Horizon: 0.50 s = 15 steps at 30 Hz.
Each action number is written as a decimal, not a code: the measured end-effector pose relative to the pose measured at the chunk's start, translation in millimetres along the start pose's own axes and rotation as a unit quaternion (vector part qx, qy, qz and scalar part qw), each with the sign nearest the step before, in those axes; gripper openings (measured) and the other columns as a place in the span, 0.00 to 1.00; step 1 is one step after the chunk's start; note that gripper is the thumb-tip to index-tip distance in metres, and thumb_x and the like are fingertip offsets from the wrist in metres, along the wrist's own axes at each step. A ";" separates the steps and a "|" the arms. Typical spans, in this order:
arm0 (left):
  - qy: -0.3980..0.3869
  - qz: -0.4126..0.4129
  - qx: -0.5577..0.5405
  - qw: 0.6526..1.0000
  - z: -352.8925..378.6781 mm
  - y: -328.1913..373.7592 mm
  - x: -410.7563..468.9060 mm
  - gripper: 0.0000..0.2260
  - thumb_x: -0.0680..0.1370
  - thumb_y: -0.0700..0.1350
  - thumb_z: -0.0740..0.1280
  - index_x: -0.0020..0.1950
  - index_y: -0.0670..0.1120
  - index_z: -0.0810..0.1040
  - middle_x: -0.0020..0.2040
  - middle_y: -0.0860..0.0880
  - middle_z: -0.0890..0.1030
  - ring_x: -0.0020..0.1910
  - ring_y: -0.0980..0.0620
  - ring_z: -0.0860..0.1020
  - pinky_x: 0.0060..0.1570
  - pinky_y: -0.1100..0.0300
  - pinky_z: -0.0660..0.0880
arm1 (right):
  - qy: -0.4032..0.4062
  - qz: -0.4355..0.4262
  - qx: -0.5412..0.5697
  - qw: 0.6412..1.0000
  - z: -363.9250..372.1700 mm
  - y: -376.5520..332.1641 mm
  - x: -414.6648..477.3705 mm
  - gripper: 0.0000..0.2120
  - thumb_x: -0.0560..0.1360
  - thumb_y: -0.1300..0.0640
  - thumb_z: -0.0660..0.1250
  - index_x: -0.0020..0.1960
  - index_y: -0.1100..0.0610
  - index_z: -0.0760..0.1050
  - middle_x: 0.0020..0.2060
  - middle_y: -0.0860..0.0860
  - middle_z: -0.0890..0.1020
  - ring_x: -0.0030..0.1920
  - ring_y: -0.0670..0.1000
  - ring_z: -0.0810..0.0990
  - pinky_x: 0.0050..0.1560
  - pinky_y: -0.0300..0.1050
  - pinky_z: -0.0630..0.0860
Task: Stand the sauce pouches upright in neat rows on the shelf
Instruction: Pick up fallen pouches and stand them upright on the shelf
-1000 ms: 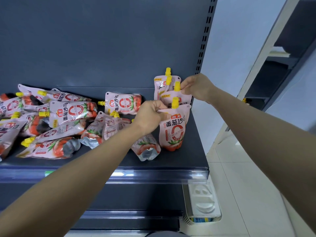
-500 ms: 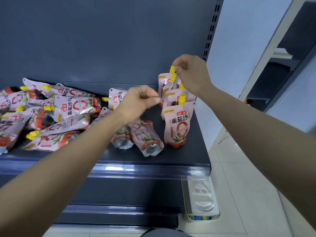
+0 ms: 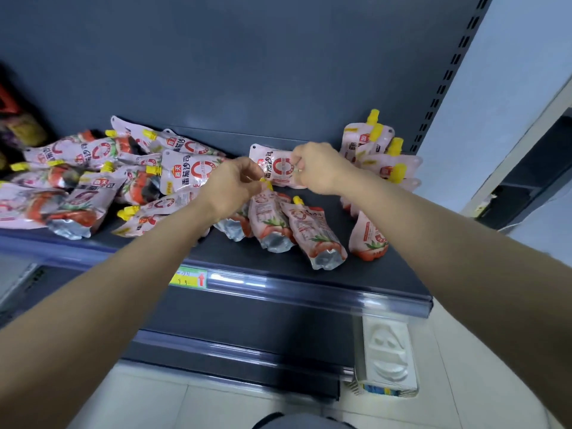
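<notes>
Head view: only a few sauce pouches (image 3: 380, 159) stand upright at the shelf's (image 3: 278, 264) right, the heap (image 3: 93, 187) lying left and centre, left hand (image 3: 230, 187) fingers pinching a yellow spout (image 3: 265, 183), right hand (image 3: 322, 171) fingers gripping a flat pouch (image 3: 278, 168).

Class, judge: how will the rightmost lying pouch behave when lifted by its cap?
Probably floppy: the pouch is soft film with a creased silver base. It would likely hang bottom-heavy, as it bulges towards that base, far from the cap. Stood up, it may tip, since the base looks crumpled, not flat.
</notes>
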State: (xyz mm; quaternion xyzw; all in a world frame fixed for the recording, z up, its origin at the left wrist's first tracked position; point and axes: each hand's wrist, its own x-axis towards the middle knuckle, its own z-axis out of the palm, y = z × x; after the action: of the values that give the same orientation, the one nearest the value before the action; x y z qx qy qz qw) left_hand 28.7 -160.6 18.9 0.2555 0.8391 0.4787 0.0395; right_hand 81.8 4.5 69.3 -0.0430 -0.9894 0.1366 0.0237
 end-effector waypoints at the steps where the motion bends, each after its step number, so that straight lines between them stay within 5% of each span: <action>1: -0.009 -0.007 0.012 1.000 1.6 -0.1 -0.7 0.04 0.74 0.39 0.69 0.47 0.44 0.76 0.46 0.45 0.80 0.42 0.49 0.77 0.42 0.57 0.77 | -0.037 0.010 -0.020 0.999 3.0 1.8 0.8 0.15 0.74 0.59 0.66 0.58 0.66 0.77 0.55 0.60 0.81 0.57 0.60 0.78 0.57 0.52 0.76; 4: -0.020 -0.020 0.028 0.999 -2.6 -8.1 -4.9 0.06 0.74 0.41 0.69 0.49 0.41 0.76 0.50 0.42 0.80 0.45 0.45 0.78 0.45 0.51 0.79 | -0.128 0.041 -0.062 0.989 20.7 1.3 8.8 0.10 0.74 0.55 0.68 0.38 0.61 0.74 0.37 0.54 0.77 0.44 0.56 0.77 0.33 0.43 0.72; 7: -0.023 -0.025 0.015 0.999 -5.8 -15.3 -7.2 0.03 0.75 0.40 0.68 0.45 0.45 0.75 0.46 0.45 0.79 0.40 0.50 0.77 0.32 0.62 0.79 | -0.167 0.074 -0.074 0.980 36.5 4.3 17.6 0.17 0.73 0.55 0.69 0.31 0.58 0.65 0.30 0.51 0.68 0.30 0.50 0.68 0.27 0.40 0.60; 11: -0.018 -0.023 0.028 0.999 -7.4 -17.9 0.6 0.04 0.75 0.40 0.67 0.48 0.44 0.75 0.43 0.48 0.77 0.37 0.53 0.75 0.25 0.68 0.75 | -0.164 0.086 -0.080 0.979 37.2 9.0 27.7 0.12 0.73 0.54 0.69 0.42 0.61 0.70 0.36 0.53 0.72 0.38 0.53 0.72 0.28 0.40 0.61; 15: 0.009 -0.009 0.082 0.997 -8.6 -16.8 16.8 0.07 0.75 0.40 0.67 0.52 0.43 0.76 0.47 0.48 0.78 0.44 0.50 0.75 0.42 0.58 0.74 | -0.087 0.076 -0.063 0.991 30.3 16.5 45.2 0.21 0.72 0.53 0.71 0.61 0.62 0.75 0.55 0.58 0.80 0.55 0.58 0.78 0.47 0.42 0.74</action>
State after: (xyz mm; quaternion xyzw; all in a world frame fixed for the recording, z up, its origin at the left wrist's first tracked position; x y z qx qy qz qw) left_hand 5.0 -166.4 12.7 0.2460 0.8781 0.4102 0.0149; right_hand 36.3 16.3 37.2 -0.1071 -0.9882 0.0786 -0.0761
